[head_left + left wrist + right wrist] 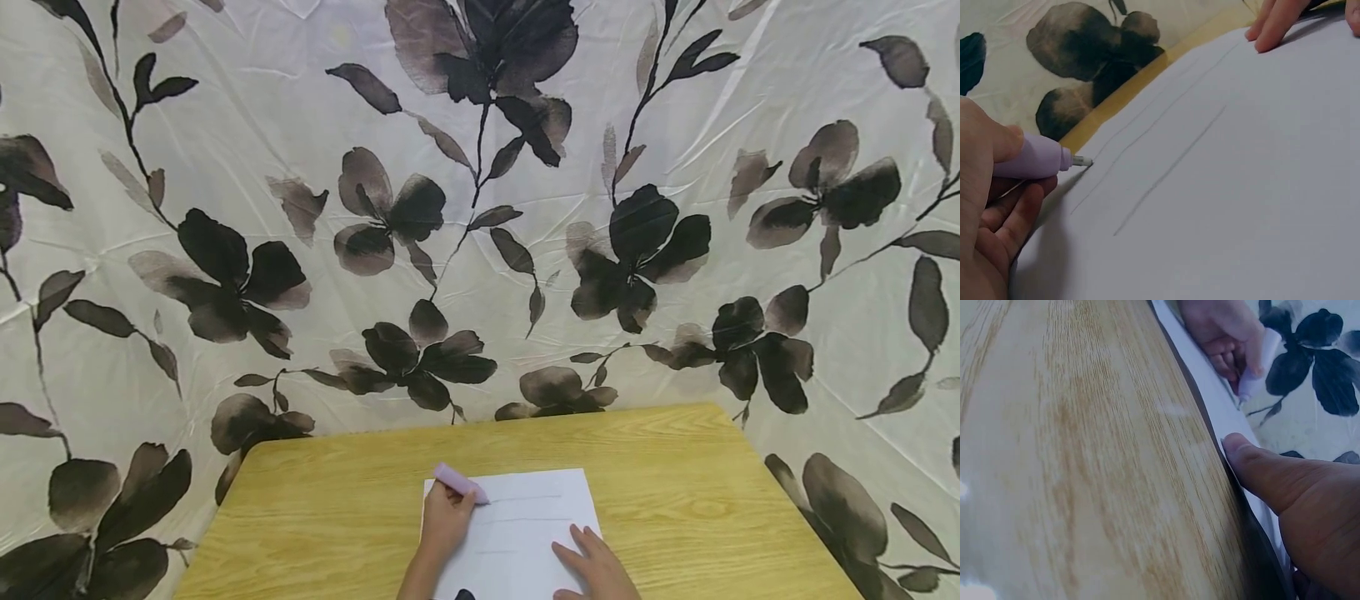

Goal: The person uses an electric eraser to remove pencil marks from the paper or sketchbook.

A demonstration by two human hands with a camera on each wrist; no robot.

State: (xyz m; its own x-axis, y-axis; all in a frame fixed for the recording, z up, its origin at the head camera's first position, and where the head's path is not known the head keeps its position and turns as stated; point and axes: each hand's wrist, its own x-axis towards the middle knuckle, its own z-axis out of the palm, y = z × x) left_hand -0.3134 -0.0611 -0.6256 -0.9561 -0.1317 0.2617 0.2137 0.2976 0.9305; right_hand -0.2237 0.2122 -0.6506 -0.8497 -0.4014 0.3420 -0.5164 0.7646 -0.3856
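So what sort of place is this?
Probably an indoor writing or drawing spot, though the room itself can't be told: there's a wood-grain table, a creased flowered cloth behind it, and paper with a few lines under a purple pen.

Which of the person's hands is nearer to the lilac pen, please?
The left hand: its fingers grip the lilac pen, with the tip at the paper. The right hand rests by the paper's right edge, apart from the pen.
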